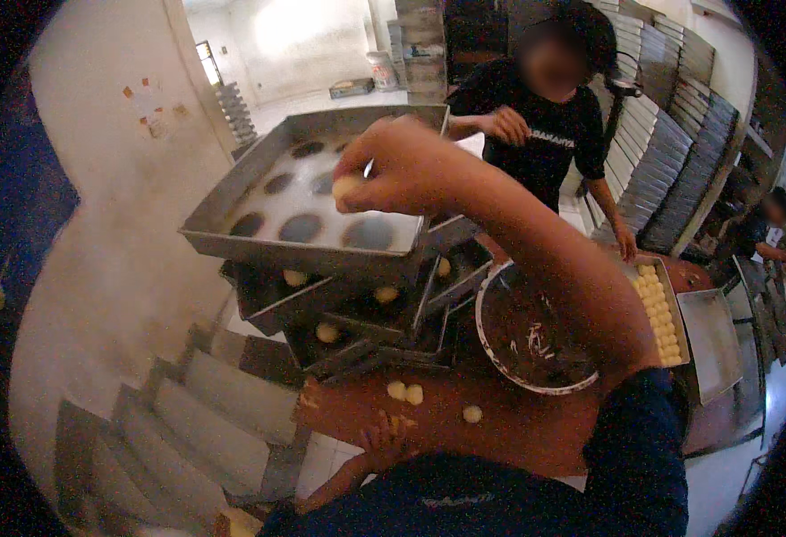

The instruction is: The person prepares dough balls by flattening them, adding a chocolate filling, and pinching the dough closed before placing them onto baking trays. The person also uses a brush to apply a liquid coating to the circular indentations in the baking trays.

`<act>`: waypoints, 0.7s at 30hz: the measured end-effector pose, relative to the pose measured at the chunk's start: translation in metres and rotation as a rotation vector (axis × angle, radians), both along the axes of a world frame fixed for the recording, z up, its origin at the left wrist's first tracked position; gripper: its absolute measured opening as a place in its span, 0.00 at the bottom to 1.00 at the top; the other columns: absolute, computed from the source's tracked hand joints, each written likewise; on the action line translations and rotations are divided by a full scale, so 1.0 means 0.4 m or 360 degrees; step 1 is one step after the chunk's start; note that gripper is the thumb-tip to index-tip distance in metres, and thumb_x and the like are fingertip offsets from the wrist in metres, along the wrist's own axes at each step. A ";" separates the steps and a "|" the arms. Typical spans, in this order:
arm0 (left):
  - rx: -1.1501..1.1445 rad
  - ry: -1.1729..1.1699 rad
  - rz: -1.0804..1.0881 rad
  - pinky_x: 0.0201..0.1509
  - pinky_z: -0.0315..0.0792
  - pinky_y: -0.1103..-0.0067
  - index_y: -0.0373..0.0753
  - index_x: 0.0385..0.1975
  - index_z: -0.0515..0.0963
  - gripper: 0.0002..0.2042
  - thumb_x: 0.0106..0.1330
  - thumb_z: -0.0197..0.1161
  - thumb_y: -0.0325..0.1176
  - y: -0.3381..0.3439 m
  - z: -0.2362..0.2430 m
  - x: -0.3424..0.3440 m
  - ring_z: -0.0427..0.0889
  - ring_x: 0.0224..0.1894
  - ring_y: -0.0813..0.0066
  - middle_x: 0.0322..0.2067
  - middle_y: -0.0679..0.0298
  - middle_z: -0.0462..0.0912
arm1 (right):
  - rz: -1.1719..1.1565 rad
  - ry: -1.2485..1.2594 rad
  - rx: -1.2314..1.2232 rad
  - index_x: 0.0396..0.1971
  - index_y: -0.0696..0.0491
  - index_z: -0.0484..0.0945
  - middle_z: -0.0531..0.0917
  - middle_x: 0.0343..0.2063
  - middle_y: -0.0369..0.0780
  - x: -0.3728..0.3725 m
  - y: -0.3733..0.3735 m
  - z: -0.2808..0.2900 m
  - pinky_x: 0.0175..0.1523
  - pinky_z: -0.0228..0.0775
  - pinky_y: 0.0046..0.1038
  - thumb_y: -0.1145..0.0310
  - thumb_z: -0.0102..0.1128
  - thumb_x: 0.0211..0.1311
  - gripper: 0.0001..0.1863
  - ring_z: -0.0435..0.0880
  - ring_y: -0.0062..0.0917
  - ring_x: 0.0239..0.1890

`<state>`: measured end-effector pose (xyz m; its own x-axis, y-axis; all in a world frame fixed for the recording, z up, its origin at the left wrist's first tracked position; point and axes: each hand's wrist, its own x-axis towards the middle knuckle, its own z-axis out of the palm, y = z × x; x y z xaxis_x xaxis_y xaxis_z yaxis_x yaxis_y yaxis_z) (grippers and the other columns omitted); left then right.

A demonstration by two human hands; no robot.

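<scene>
My right hand (397, 166) is raised over the top metal tray (303, 255), its fingers closed on a pale dough ball (346, 186). Dark round patches mark the tray's bottom. It rests on a staggered stack of trays (267, 300) holding more dough balls (327, 332). My left hand (377, 447) is low at the reddish-brown table (527, 434), fingers apart and holding nothing visible. Near it lie loose dough balls (405, 391) and a single one (471, 413). A round pale-rimmed basin (536, 331), dark and smeared inside, stands to the right, partly behind my forearm.
A co-worker (545, 134) in dark clothes faces me across the table. At right are a tray of rows of dough balls (657, 309), another tray (711, 340) and a second person (769, 233). Stacked trays (670, 161) line the back right. A wall (89, 224) and stepped pale boards (187, 421) are left.
</scene>
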<state>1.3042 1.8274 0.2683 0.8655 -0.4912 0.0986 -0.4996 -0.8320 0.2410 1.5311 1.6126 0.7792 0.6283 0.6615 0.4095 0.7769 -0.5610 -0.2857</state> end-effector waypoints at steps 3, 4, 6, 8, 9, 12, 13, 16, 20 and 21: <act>0.0050 0.0163 0.0046 0.66 0.36 0.31 0.41 0.75 0.43 0.47 0.65 0.51 0.67 0.024 0.052 -0.029 0.37 0.72 0.25 0.73 0.33 0.36 | -0.0199 -0.0165 -0.0512 0.29 0.61 0.84 0.86 0.30 0.52 0.072 0.049 -0.086 0.39 0.77 0.39 0.45 0.64 0.58 0.28 0.86 0.42 0.31; 0.0091 0.0281 0.0055 0.66 0.36 0.31 0.42 0.75 0.42 0.47 0.65 0.51 0.66 0.044 0.089 -0.021 0.37 0.72 0.25 0.73 0.34 0.35 | -0.0325 -0.0295 -0.0282 0.26 0.62 0.83 0.85 0.29 0.53 0.063 0.033 -0.124 0.39 0.77 0.41 0.44 0.61 0.60 0.30 0.86 0.43 0.31; 0.0177 0.0515 0.0071 0.67 0.34 0.32 0.43 0.76 0.41 0.47 0.66 0.51 0.65 0.074 0.143 -0.009 0.35 0.73 0.25 0.73 0.34 0.34 | -0.0438 -0.0378 0.0293 0.28 0.61 0.83 0.85 0.31 0.53 -0.061 -0.034 -0.203 0.41 0.76 0.41 0.45 0.61 0.61 0.28 0.84 0.43 0.34; 0.0199 0.0566 0.0111 0.67 0.33 0.32 0.44 0.76 0.40 0.46 0.67 0.50 0.64 0.105 0.203 -0.004 0.33 0.73 0.25 0.73 0.34 0.32 | -0.0593 -0.0122 0.0464 0.31 0.60 0.82 0.84 0.34 0.52 -0.198 -0.099 -0.318 0.44 0.75 0.42 0.47 0.61 0.61 0.26 0.83 0.43 0.36; 0.0223 0.0555 0.0140 0.67 0.32 0.32 0.44 0.76 0.39 0.46 0.68 0.50 0.64 0.120 0.230 0.002 0.32 0.73 0.25 0.74 0.34 0.31 | -0.0654 0.0076 0.0441 0.32 0.60 0.82 0.83 0.35 0.52 -0.252 -0.123 -0.423 0.45 0.74 0.42 0.48 0.61 0.61 0.25 0.82 0.43 0.38; 0.0201 0.0415 0.0042 0.68 0.28 0.34 0.45 0.77 0.38 0.46 0.68 0.50 0.64 0.089 0.280 0.058 0.33 0.73 0.25 0.74 0.36 0.30 | -0.0760 0.0436 0.0165 0.36 0.58 0.81 0.82 0.38 0.51 -0.380 -0.179 -0.760 0.48 0.72 0.43 0.50 0.61 0.62 0.22 0.80 0.43 0.42; 0.0270 0.0409 0.0034 0.68 0.28 0.34 0.45 0.77 0.38 0.45 0.68 0.50 0.63 0.101 0.282 0.055 0.33 0.74 0.26 0.74 0.36 0.30 | -0.0749 0.0475 0.0089 0.37 0.58 0.81 0.81 0.39 0.51 -0.412 -0.167 -0.859 0.49 0.72 0.43 0.51 0.61 0.62 0.22 0.80 0.43 0.43; 0.0373 0.0385 0.0015 0.68 0.28 0.34 0.44 0.76 0.40 0.44 0.69 0.48 0.63 0.138 0.262 0.074 0.32 0.74 0.27 0.74 0.36 0.29 | -0.0679 0.0318 -0.0086 0.40 0.57 0.80 0.80 0.43 0.50 -0.457 -0.118 -1.057 0.53 0.70 0.44 0.53 0.60 0.63 0.20 0.78 0.43 0.47; 0.0351 0.0445 0.0063 0.68 0.32 0.33 0.43 0.76 0.42 0.43 0.71 0.48 0.62 0.095 0.233 0.072 0.37 0.73 0.25 0.74 0.36 0.29 | -0.0477 -0.0128 -0.0289 0.45 0.55 0.78 0.78 0.48 0.49 -0.456 -0.179 -1.210 0.58 0.68 0.45 0.57 0.60 0.64 0.18 0.75 0.44 0.52; 0.0353 0.0436 0.0091 0.67 0.34 0.32 0.43 0.76 0.41 0.43 0.71 0.48 0.62 0.086 0.238 0.077 0.40 0.72 0.23 0.74 0.36 0.29 | -0.0538 -0.0072 -0.0226 0.46 0.55 0.78 0.78 0.48 0.50 -0.444 -0.193 -1.214 0.59 0.66 0.45 0.58 0.60 0.64 0.18 0.74 0.45 0.53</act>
